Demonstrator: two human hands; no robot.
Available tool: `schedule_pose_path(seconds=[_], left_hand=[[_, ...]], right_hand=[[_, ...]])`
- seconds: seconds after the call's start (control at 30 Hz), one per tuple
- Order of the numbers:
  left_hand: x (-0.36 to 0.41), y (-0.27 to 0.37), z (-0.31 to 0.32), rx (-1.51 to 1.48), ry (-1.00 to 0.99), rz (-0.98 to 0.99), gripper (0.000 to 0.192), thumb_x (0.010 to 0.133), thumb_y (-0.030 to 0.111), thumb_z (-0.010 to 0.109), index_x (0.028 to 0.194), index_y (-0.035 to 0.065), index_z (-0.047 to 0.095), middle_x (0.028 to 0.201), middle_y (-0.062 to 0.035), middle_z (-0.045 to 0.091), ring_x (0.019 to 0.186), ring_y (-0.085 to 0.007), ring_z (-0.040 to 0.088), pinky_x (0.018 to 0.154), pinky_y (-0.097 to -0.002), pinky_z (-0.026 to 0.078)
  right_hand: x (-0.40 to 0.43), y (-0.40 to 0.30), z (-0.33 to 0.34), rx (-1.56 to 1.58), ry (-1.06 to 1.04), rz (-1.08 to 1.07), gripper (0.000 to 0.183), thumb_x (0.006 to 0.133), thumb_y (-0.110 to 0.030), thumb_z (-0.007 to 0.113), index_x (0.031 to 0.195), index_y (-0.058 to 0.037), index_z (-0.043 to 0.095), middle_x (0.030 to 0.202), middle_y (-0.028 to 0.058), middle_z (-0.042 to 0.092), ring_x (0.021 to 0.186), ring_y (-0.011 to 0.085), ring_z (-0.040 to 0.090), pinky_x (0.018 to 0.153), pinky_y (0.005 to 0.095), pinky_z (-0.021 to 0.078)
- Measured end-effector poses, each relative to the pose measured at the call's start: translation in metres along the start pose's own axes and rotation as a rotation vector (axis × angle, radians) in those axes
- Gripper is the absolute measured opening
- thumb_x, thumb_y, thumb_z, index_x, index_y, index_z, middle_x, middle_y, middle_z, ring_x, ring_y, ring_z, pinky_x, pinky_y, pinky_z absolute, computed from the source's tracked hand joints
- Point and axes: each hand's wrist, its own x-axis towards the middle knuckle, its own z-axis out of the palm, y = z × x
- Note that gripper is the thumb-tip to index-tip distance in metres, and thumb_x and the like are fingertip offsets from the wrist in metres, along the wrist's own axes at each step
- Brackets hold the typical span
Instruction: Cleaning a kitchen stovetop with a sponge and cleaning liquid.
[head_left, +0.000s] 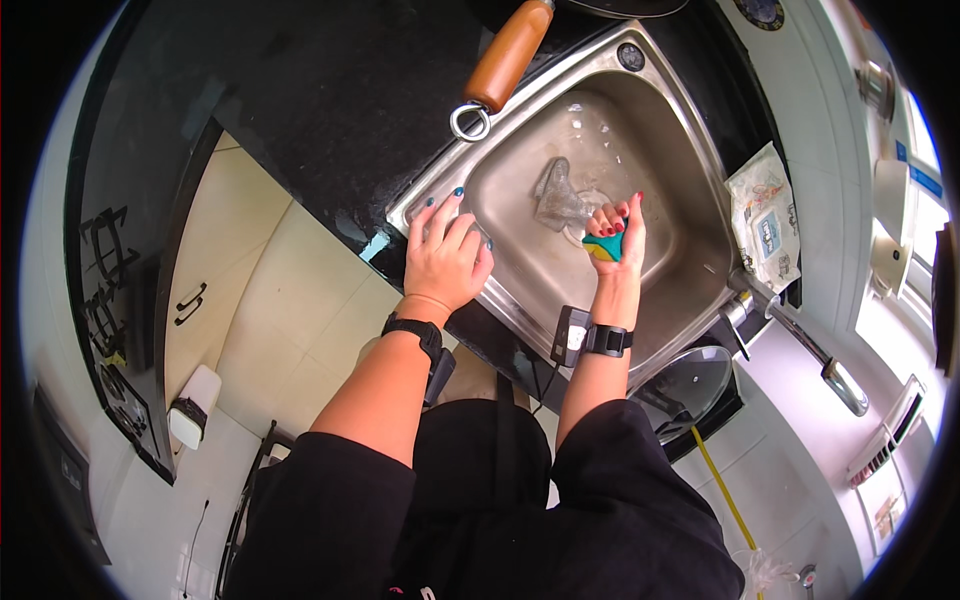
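My right hand (632, 238) is closed around a green and yellow sponge (609, 246), held above the basin of a stainless steel sink (525, 255). Fingers apart and holding nothing, my left hand (444, 264) is over the sink's near left rim. I cannot tell whether it touches the metal. A crumpled grey piece, perhaps a mesh cloth (556, 196), lies on the basin floor beside the round drain (592, 201). My right hand and the sponge partly cover the drain area. Small white patches, foam or glints, show toward the far end of the basin.
A pan's wooden handle (510, 56) with a metal ring reaches over the sink's left edge from the black countertop (315, 97). Along the right side are a wipes pack (766, 217), a chrome faucet (806, 341) and a glass lid (697, 382). A yellow hose (724, 487) hangs lower right.
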Motion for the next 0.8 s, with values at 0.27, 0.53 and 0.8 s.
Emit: schedule_pose_path(seconds=[0.27,0.53,0.8], left_hand=[[-0.002,-0.002,0.001,-0.007,0.000,-0.003,0.009,0.070,0.016,0.060,0.067,0.0073,0.059,0.094,-0.0041,0.060,0.112,-0.0263,0.048,0.096,-0.0448,0.034],[-0.002,0.000,0.002,-0.008,0.011,0.015,0.009,0.070,0.017,0.060,0.067,0.0078,0.059,0.093,-0.0036,0.059,0.113,-0.0266,0.048,0.096,-0.0447,0.033],[-0.002,0.000,-0.011,-0.025,0.080,0.037,0.020,0.073,0.026,0.062,0.072,0.0066,0.061,0.092,-0.0038,0.060,0.114,-0.0256,0.046,0.097,-0.0431,0.032]], right_hand=[[-0.006,0.003,0.004,-0.199,0.137,-0.103,0.045,0.092,-0.028,0.042,0.051,-0.0151,0.031,0.041,-0.0013,0.024,0.033,0.0126,0.021,0.034,0.0275,0.0183],[-0.039,0.008,0.023,-0.314,0.078,-0.252,0.049,0.091,-0.051,0.040,0.079,-0.0043,0.050,0.061,0.0071,0.046,0.058,0.0222,0.047,0.062,0.0372,0.0436],[-0.108,0.008,0.038,-0.529,0.023,-0.428,0.040,0.093,-0.037,0.047,0.109,-0.0008,0.052,0.091,0.0122,0.063,0.088,0.0225,0.061,0.078,0.0337,0.0485]])
